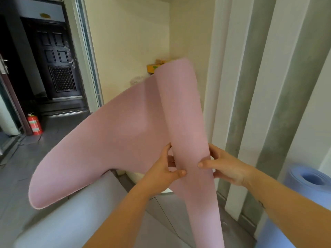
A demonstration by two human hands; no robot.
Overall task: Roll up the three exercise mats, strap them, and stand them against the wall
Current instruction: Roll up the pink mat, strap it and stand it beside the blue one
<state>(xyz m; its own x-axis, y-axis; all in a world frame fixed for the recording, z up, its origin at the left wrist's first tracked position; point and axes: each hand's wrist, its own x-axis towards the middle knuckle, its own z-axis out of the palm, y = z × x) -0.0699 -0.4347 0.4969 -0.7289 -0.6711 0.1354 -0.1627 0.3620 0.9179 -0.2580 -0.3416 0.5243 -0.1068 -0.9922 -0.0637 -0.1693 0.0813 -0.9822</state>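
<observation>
Pink mat [186, 113], half rolled with its long axis near upright, is held between both hands: left hand [164, 169] pinches the seam, right hand [223, 167] curls round the roll, loose flap [98, 149] trailing leftward.

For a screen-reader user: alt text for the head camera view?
Left hand and right hand grip a partly rolled pink foam exercise mat held up, loose end flaring left. A rolled blue foam mat stands at right, a red fire extinguisher far left.

bare forearms [125, 212], short-nailed fingers [201, 164], a small dark mark [261, 204] on the right forearm [290, 201].
</observation>
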